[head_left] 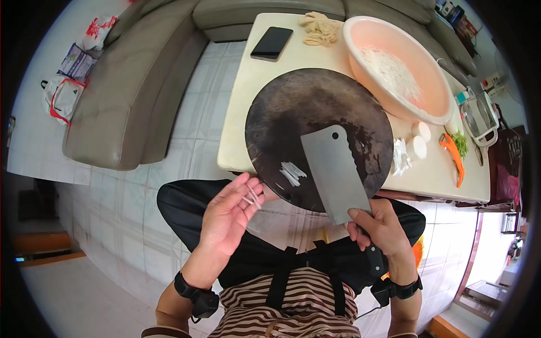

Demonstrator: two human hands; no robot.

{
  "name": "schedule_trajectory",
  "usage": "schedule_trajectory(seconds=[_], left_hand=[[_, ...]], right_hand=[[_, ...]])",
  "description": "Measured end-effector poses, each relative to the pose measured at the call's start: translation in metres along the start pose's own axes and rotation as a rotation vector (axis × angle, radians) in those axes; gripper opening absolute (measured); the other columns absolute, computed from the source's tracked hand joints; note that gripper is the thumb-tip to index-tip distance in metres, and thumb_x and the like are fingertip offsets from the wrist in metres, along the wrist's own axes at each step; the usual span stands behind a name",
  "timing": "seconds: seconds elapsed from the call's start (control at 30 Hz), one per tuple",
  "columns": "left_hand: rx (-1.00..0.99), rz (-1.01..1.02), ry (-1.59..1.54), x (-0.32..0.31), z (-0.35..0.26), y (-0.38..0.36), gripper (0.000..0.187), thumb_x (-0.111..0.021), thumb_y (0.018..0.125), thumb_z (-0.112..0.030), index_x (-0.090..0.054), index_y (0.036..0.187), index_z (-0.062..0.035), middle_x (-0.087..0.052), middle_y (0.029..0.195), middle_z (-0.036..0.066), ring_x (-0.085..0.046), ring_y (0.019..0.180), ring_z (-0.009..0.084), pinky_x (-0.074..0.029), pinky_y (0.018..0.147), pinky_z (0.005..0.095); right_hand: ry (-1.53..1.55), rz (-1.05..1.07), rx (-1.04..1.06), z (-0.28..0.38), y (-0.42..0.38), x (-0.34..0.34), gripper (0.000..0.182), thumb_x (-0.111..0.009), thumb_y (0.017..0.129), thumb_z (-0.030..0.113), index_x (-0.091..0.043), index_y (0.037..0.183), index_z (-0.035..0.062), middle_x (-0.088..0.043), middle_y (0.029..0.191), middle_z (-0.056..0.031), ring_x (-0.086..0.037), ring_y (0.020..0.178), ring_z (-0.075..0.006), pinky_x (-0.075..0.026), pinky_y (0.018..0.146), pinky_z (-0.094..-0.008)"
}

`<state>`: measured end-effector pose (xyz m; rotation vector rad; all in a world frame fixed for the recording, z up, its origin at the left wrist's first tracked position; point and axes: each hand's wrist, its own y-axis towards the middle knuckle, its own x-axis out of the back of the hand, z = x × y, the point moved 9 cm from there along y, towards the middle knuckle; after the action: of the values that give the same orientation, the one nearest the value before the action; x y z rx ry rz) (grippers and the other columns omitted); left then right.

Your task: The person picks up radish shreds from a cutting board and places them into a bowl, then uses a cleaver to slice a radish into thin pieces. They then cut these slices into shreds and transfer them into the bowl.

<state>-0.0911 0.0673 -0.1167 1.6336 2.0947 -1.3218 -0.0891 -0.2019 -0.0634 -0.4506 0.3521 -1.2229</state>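
My right hand (378, 228) grips the dark handle of a wide metal cleaver (333, 172). Its blade lies over the right part of a round, dark wooden chopping board (298, 107), with damp patches near the blade. A small bundle of thin white strips (293, 173) rests on the board, left of the blade. Just off the board's lower left edge, my left hand (232, 211) is turned palm up with its fingers curled. A few similar white strips (253, 196) lie across those fingers. I cannot make out what food the strips are.
On the cream table (234, 135) are a phone (272, 43), a pale crumpled cloth-like bundle (320, 29), a big pink basin (352, 34) holding white contents, white cylindrical pieces (417, 147), an orange peeler (452, 158) and greens (460, 144). A grey sofa (132, 96) stands left.
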Motion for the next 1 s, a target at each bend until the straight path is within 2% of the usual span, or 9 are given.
schedule_trajectory(seconds=[0.1,0.3,0.37,0.47,0.6,0.7,0.83,0.9,1.0], left_hand=[[0.064,0.015,-0.033,-0.001,0.017,0.003,0.033,-0.054,0.098,-0.006,-0.054,0.130,0.0038,-0.061,0.123,0.016,-0.060,0.114,0.0260,-0.047,0.106,0.0427],[-0.017,-0.005,-0.068,-0.010,0.023,-0.002,0.032,-0.059,0.097,-0.006,-0.057,0.128,0.0037,-0.063,0.121,0.014,-0.063,0.110,0.0244,-0.050,0.102,0.0400],[-0.058,0.015,-0.035,-0.014,0.024,-0.004,0.033,-0.058,0.098,-0.010,-0.057,0.130,0.0006,-0.062,0.121,0.012,-0.059,0.113,0.0213,-0.044,0.109,0.0410],[-0.050,-0.011,-0.049,-0.009,0.031,-0.002,0.033,-0.058,0.099,-0.011,-0.058,0.131,-0.0013,-0.063,0.120,0.007,-0.059,0.110,0.0159,-0.045,0.104,0.0363],[-0.001,-0.002,-0.092,-0.005,0.036,0.004,0.033,-0.059,0.098,-0.010,-0.058,0.131,-0.0045,-0.066,0.115,0.002,-0.060,0.106,0.0117,-0.047,0.099,0.0328],[0.044,0.089,-0.084,0.001,0.042,0.011,0.033,-0.061,0.097,-0.008,-0.059,0.130,-0.0058,-0.066,0.112,0.001,-0.061,0.104,0.0113,-0.047,0.097,0.0321],[0.038,0.080,-0.136,-0.004,0.042,0.010,0.030,-0.061,0.096,-0.005,-0.061,0.126,-0.0062,-0.066,0.112,0.001,-0.061,0.103,0.0112,-0.048,0.095,0.0319],[0.040,0.014,-0.157,0.002,0.043,0.009,0.029,-0.060,0.096,-0.002,-0.062,0.124,-0.0053,-0.066,0.112,0.002,-0.062,0.102,0.0120,-0.049,0.093,0.0313],[0.024,0.062,-0.204,0.003,0.043,0.011,0.031,-0.062,0.094,0.000,-0.061,0.125,-0.0025,-0.066,0.111,0.005,-0.063,0.101,0.0143,-0.052,0.092,0.0311]], right_hand=[[-0.036,0.091,-0.036,-0.009,-0.005,-0.009,0.023,-0.054,0.099,0.011,-0.061,0.082,-0.0038,-0.061,0.063,-0.0062,-0.048,0.042,-0.0066,-0.043,0.041,-0.0232],[-0.065,0.166,-0.108,-0.024,-0.012,-0.033,0.026,-0.054,0.099,0.011,-0.059,0.078,-0.0035,-0.060,0.062,-0.0048,-0.051,0.045,-0.0080,-0.044,0.044,-0.0233],[-0.004,0.183,-0.108,-0.024,-0.012,-0.043,0.028,-0.054,0.099,0.012,-0.059,0.076,-0.0030,-0.060,0.061,-0.0041,-0.051,0.045,-0.0080,-0.043,0.043,-0.0234],[0.006,0.215,-0.075,-0.029,-0.012,-0.057,0.032,-0.057,0.098,0.010,-0.058,0.068,-0.0026,-0.061,0.059,-0.0050,-0.051,0.044,-0.0071,-0.041,0.042,-0.0224],[-0.098,0.236,-0.080,-0.032,-0.014,-0.072,0.030,-0.054,0.100,0.013,-0.057,0.074,-0.0033,-0.057,0.059,-0.0040,-0.052,0.049,-0.0091,-0.041,0.046,-0.0260],[-0.257,0.209,0.053,-0.021,-0.017,-0.073,0.026,-0.055,0.098,0.011,-0.056,0.077,-0.0044,-0.057,0.059,-0.0055,-0.055,0.052,-0.0115,-0.042,0.049,-0.0285],[-0.223,0.192,0.055,-0.018,-0.021,-0.074,0.023,-0.056,0.097,0.009,-0.055,0.078,-0.0051,-0.057,0.058,-0.0068,-0.055,0.054,-0.0132,-0.043,0.051,-0.0309],[-0.182,0.178,-0.014,-0.022,-0.023,-0.073,0.024,-0.056,0.097,0.009,-0.056,0.078,-0.0042,-0.058,0.060,-0.0054,-0.054,0.053,-0.0116,-0.042,0.050,-0.0288],[-0.132,0.140,-0.004,-0.018,-0.026,-0.070,0.024,-0.055,0.097,0.009,-0.056,0.077,-0.0035,-0.059,0.062,-0.0038,-0.054,0.052,-0.0101,-0.041,0.048,-0.0267]])
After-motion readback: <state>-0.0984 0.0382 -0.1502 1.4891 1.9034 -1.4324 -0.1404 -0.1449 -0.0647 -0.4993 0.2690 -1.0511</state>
